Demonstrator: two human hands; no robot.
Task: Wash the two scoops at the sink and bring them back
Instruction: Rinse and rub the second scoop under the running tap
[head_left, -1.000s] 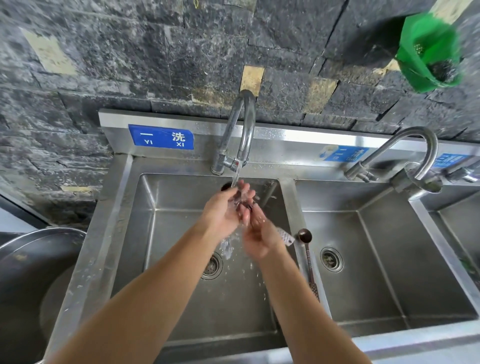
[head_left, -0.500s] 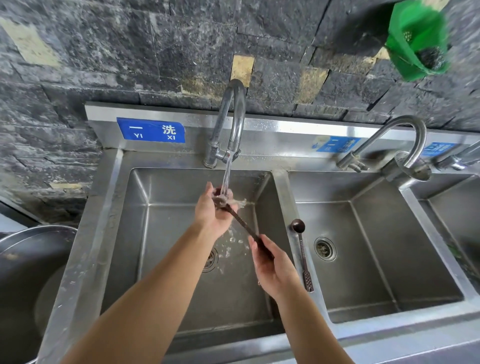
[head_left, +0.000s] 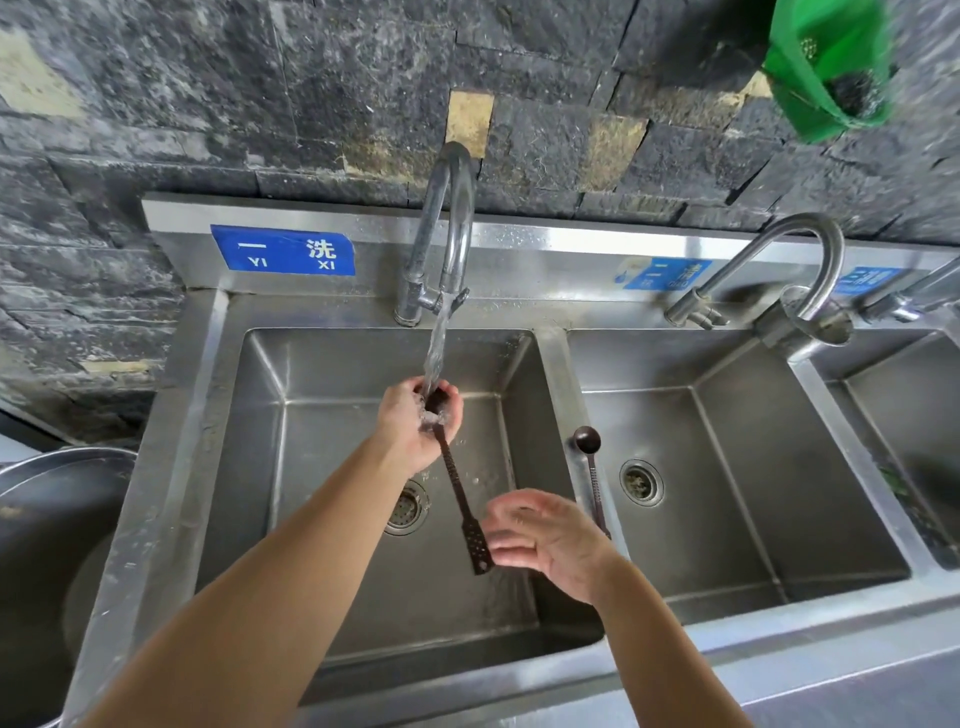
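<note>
Water (head_left: 435, 345) pours from the tap (head_left: 451, 228) at centre frame, straight onto the left hand (head_left: 415, 434). Its fingers curl round the bowl of the first scoop (head_left: 457, 488), right under the stream, over the left basin (head_left: 322, 467). The dark handle runs from that hand down and slightly right, and its flat end hangs free.

The right hand (head_left: 550, 540) sits just right of that end, fingers loose and spread, gripping nothing. Whether a fingertip brushes the handle, I can't tell from here. It's the nearer hand to the tip, though, so I'd judge a short reach leftwards is all a grab would need.

Now the count. Two scoops: one in the stream, and the second scoop (head_left: 587, 440) lying along the divider (head_left: 558, 374) between the left basin and the middle basin (head_left: 727, 467). Its bowl points toward the wall, and the lower end of its handle is hidden behind the right hand. Two hands. Three basins, the rightmost cut off. Two curved taps, plus part of a third at the right edge. Only one scoop is under water; whether the other has had its wash, I can't say.
</note>
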